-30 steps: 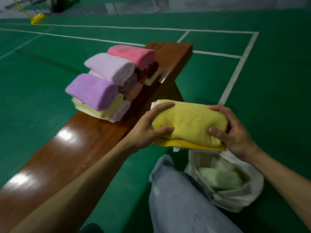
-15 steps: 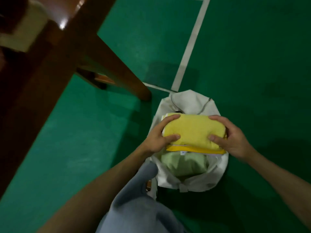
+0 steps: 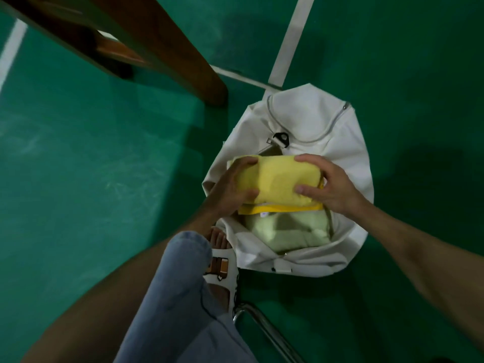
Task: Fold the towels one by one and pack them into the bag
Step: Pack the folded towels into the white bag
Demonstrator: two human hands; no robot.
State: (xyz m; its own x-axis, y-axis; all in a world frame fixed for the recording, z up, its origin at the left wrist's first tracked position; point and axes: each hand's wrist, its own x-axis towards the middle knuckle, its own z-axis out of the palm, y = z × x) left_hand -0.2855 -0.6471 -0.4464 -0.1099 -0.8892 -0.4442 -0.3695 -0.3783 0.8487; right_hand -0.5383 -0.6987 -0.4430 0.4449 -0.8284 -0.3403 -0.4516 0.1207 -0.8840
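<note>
A folded yellow towel (image 3: 277,182) hangs just above the open mouth of a white bag (image 3: 309,119) that stands on the green floor. My left hand (image 3: 233,184) grips the towel's left end, and my right hand (image 3: 330,184) grips its right end. A darker yellow layer shows along the towel's near edge. Inside the bag lies a pale green folded towel (image 3: 288,231), partly hidden under the yellow one.
A brown wooden bench leg (image 3: 183,53) slants down to the floor left of the bag. My knee in blue jeans (image 3: 180,284) and a white sandal (image 3: 222,268) sit close to the bag's near side. A metal tube (image 3: 267,334) lies below.
Both hands carried the yellow towel from the bench down to the bag's mouth. The view tilted downward, so the stack of towels on the bench left the frame.
</note>
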